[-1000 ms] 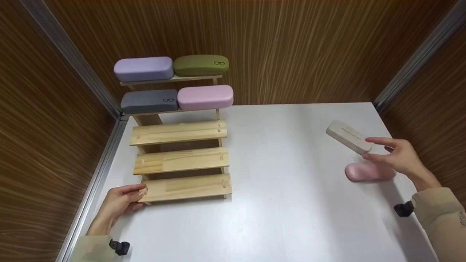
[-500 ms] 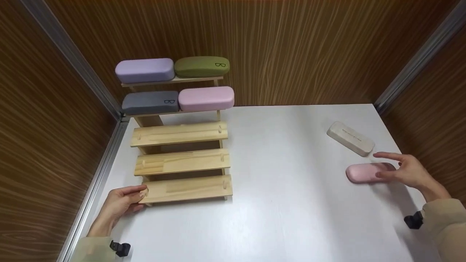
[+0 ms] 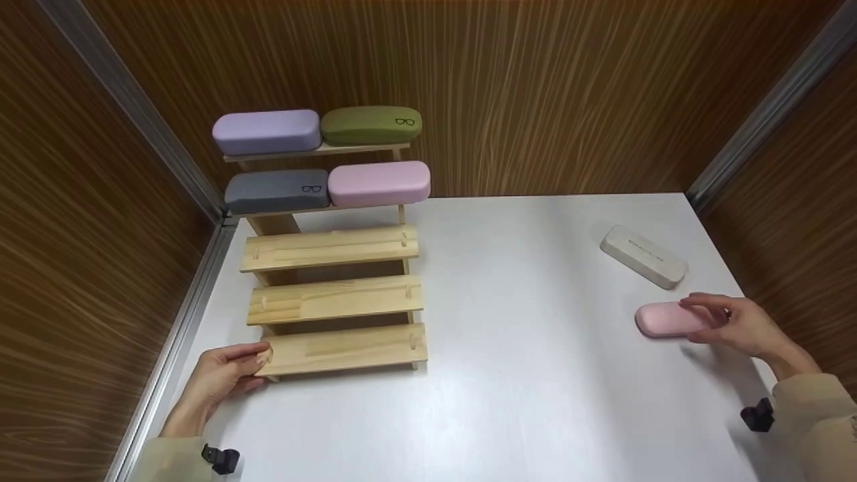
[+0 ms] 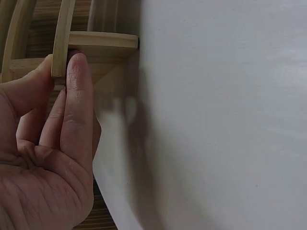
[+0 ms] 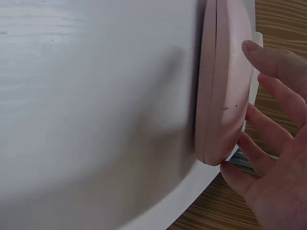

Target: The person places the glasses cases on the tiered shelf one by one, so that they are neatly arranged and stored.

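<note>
My left hand (image 3: 224,375) pinches the left end of the lowest board of a stepped wooden display rack (image 3: 348,347). In the left wrist view the fingers (image 4: 76,105) lie under the board's end (image 4: 60,52), the thumb on its other side. Over the right end of a pink glasses case (image 3: 659,318) is my right hand (image 3: 743,328), thumb toward its near edge and forefinger toward its far edge. The right wrist view shows the fingers (image 5: 264,129) spread about the case (image 5: 225,86), which lies closed on the white table.
A beige glasses case (image 3: 643,256) lies slantwise behind the pink one. Lilac (image 3: 268,132) and green (image 3: 371,125) cases fill the top step; grey (image 3: 278,190) and pale pink (image 3: 379,183) cases sit below. Wood-grain walls (image 3: 569,100) enclose the white table (image 3: 509,375).
My right hand has left the beige case, moving toward me onto the pink case, and its thumb and forefinger have drawn closer together. The left hand has stayed on the rack.
</note>
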`<state>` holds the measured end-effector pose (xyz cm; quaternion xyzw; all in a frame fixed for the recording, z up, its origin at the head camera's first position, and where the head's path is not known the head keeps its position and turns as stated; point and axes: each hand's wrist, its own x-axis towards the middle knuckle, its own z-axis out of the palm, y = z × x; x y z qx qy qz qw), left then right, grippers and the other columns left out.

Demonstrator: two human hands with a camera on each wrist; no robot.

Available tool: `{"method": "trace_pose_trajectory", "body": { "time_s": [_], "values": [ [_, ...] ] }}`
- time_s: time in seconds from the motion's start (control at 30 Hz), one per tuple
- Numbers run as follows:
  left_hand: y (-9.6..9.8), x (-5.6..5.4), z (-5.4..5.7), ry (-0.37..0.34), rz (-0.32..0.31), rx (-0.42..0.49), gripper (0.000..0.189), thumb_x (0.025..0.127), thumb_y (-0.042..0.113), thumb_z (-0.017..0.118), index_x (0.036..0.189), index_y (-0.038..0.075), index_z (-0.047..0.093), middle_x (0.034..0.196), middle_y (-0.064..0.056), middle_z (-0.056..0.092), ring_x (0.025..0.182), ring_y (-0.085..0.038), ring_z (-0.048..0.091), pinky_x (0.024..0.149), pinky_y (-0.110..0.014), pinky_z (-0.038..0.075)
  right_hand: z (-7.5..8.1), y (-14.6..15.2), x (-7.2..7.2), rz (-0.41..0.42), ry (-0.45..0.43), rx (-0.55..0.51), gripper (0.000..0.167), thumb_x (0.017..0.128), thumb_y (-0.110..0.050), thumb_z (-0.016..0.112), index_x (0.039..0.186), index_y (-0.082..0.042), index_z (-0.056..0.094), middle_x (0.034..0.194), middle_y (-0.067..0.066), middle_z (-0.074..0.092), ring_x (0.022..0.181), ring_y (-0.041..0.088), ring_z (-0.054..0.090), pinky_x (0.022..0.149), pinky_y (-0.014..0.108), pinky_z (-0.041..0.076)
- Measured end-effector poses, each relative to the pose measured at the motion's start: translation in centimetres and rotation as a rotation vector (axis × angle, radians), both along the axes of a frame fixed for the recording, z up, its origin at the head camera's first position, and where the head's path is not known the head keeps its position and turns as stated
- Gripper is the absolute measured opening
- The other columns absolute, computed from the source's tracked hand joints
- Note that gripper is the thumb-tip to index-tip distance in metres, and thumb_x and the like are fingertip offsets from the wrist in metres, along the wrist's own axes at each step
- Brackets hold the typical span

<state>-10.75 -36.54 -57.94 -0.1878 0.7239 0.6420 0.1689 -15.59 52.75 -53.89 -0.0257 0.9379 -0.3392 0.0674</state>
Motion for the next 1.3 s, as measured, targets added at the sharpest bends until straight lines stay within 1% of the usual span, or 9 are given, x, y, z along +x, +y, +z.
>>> {"method": "trace_pose_trajectory", "body": {
  "time_s": [0.13, 0.37, 0.57, 0.77, 0.87, 0.93, 1.03, 1.13, 1.3],
  "values": [
    [-0.10, 0.02, -0.04, 0.000, 0.000, -0.008, 0.032, 0.104, 0.002, 0.077, 0.135, 0.007, 0.081, 0.110, 0.011, 0.080, 0.094, -0.003, 0.076, 0.079, -0.023, 0.072, -0.48, -0.20, 0.12, -0.014, 0.030, 0.036, 0.060, 0.082, -0.015, 0.101, 0.137, -0.004, 0.078, 0.133, -0.030, 0.067, 0.113, -0.036, 0.033, 0.091, -0.010, 0.030],
    [-0.23, 0.08, -0.06, -0.002, 0.013, 0.012, 0.030, 0.102, 0.001, 0.078, 0.130, 0.011, 0.084, 0.106, 0.013, 0.082, 0.091, -0.005, 0.078, 0.077, -0.023, 0.072, -1.00, -0.31, 0.22, -0.079, -0.002, 0.108, 0.065, 0.084, -0.021, 0.100, 0.144, -0.010, 0.076, 0.153, 0.028, 0.067, 0.119, -0.022, 0.042, 0.088, -0.009, 0.032],
    [-0.13, 0.05, -0.02, -0.003, 0.009, -0.007, 0.030, 0.102, 0.002, 0.078, 0.129, 0.013, 0.085, 0.105, 0.013, 0.082, 0.092, -0.005, 0.077, 0.078, -0.023, 0.072, -1.07, -0.46, 0.33, -0.126, -0.067, 0.129, 0.071, 0.087, -0.018, 0.097, 0.151, -0.008, 0.070, 0.158, 0.035, 0.060, 0.149, 0.054, 0.049, 0.113, 0.044, 0.048],
    [-0.11, 0.12, 0.02, -0.003, 0.008, -0.010, 0.031, 0.102, 0.003, 0.079, 0.133, 0.008, 0.083, 0.109, 0.014, 0.082, 0.094, -0.004, 0.076, 0.079, -0.023, 0.072, -0.91, -0.68, 0.45, -0.135, -0.110, 0.102, 0.072, 0.090, -0.015, 0.094, 0.155, -0.006, 0.065, 0.162, 0.038, 0.053, 0.152, 0.062, 0.042, 0.120, 0.079, 0.041],
    [-0.12, 0.11, -0.03, -0.012, 0.008, -0.018, 0.033, 0.103, 0.004, 0.079, 0.135, 0.007, 0.081, 0.110, 0.013, 0.081, 0.094, -0.004, 0.076, 0.080, -0.023, 0.072, -0.91, -0.73, 0.62, -0.130, -0.095, 0.128, 0.069, 0.091, -0.018, 0.094, 0.154, -0.009, 0.067, 0.161, 0.036, 0.056, 0.147, 0.057, 0.048, 0.117, 0.067, 0.050],
    [-0.10, 0.08, -0.04, -0.014, 0.005, -0.025, 0.035, 0.103, 0.004, 0.079, 0.138, 0.005, 0.080, 0.110, 0.012, 0.081, 0.093, -0.004, 0.077, 0.079, -0.023, 0.072, -1.00, -0.66, 0.75, -0.115, -0.047, 0.171, 0.066, 0.090, -0.020, 0.095, 0.151, -0.011, 0.071, 0.156, 0.034, 0.062, 0.132, 0.045, 0.058, 0.104, 0.042, 0.056],
    [-0.13, 0.03, -0.07, -0.015, -0.002, -0.023, 0.037, 0.104, 0.005, 0.078, 0.141, 0.004, 0.077, 0.112, 0.011, 0.081, 0.094, -0.003, 0.077, 0.079, -0.023, 0.072, -1.06, -0.46, 0.85, -0.095, 0.014, 0.232, 0.061, 0.089, -0.024, 0.096, 0.146, -0.014, 0.076, 0.148, 0.032, 0.069, 0.108, 0.021, 0.058, 0.077, 0.018, 0.040],
    [-0.10, 0.00, -0.06, -0.016, 0.000, -0.016, 0.036, 0.104, 0.004, 0.077, 0.140, 0.004, 0.078, 0.113, 0.012, 0.082, 0.094, -0.003, 0.077, 0.080, -0.023, 0.072, -0.82, -0.27, 0.82, -0.080, -0.002, 0.240, 0.064, 0.090, -0.030, 0.096, 0.148, -0.015, 0.075, 0.149, 0.033, 0.068, 0.107, 0.017, 0.055, 0.074, 0.014, 0.034],
    [-0.04, 0.01, 0.01, -0.014, 0.000, -0.009, 0.034, 0.104, 0.004, 0.077, 0.137, 0.006, 0.080, 0.111, 0.013, 0.082, 0.094, -0.003, 0.077, 0.080, -0.023, 0.072, -0.14, -0.32, 0.62, -0.076, -0.091, 0.228, 0.069, 0.094, -0.038, 0.092, 0.154, -0.014, 0.069, 0.156, 0.036, 0.061, 0.123, 0.039, 0.056, 0.083, 0.024, 0.039]
  ]
}}
